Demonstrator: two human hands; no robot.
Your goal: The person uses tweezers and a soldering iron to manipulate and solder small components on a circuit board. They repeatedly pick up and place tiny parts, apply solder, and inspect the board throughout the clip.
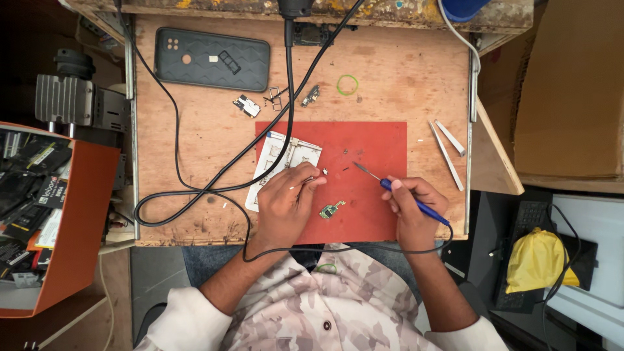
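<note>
The left hand (288, 198) pinches a thin metal pair of tweezers (307, 182) over the white phone frame (286, 162). The right hand (411, 205) grips a blue-handled screwdriver (403, 194), tip over the red rubber mat (364, 162). A small green circuit board (331, 210) lies between the hands. A dark phone case (211, 59) rests farther up the wooden table (403, 78).

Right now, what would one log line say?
left hand: pinching tiny part | right hand: holding blue screwdriver | green circuit board on red mat

shirt (312, 305): camouflage print in beige, tan and pale grey, with a dark round button on the front
sleeves (185, 305): white, pushed up to the elbows
forearms: bare
trousers (208, 260): blue denim
</note>
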